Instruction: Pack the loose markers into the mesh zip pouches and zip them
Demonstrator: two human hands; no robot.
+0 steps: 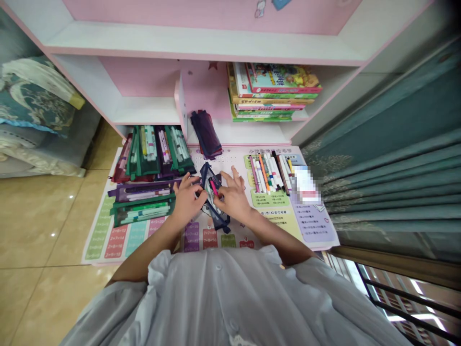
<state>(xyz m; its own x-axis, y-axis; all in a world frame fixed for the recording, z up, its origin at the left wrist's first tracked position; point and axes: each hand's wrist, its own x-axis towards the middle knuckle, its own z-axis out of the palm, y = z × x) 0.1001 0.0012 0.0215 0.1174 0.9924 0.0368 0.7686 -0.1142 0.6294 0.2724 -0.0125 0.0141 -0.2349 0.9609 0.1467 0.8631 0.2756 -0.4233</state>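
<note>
A dark blue mesh zip pouch (220, 218) lies at a slant on the desk in front of me, with pens partly inside it. My left hand (189, 198) holds the pouch's left edge, thumb and forefinger curled together. With thumb and forefinger, my right hand (234, 196) pinches a bright pink pen (213, 186) at the pouch's opening, its other fingers spread. To the right lies a row of loose markers (268, 173). Filled mesh pouches, green (144, 211) and purple (144, 191), lie to the left, and several more stand filled with markers (149, 144) behind them.
Folded mesh pouches (206, 133) are stacked at the back of the desk. A pile of books (273, 91) sits on the shelf at back right. A blurred-out phone-like object (306, 185) lies right of the markers. A printed mat (277, 226) covers the desk; a curtain (389, 158) hangs to its right.
</note>
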